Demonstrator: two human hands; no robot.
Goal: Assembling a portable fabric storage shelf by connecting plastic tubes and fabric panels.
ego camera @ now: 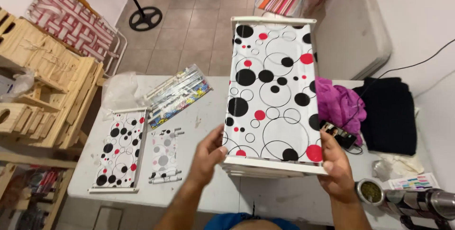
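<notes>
A tall frame of white tubes covered in white fabric with black and red circles (272, 92) is held upright above the white table (204, 173). My left hand (207, 156) grips its lower left corner. My right hand (335, 163) grips its lower right corner. A flat panel of the same fabric (118, 150) lies on the table at the left, with a smaller piece (164, 156) beside it.
A clear packet of printed parts (177, 95) lies behind the panels. Purple cloth (339, 104), black clothes (391, 114) and a phone (339, 134) sit at the right. A round cup (370, 192) and metal flask (422, 202) stand near the right front. Wooden furniture (42, 87) stands at the left.
</notes>
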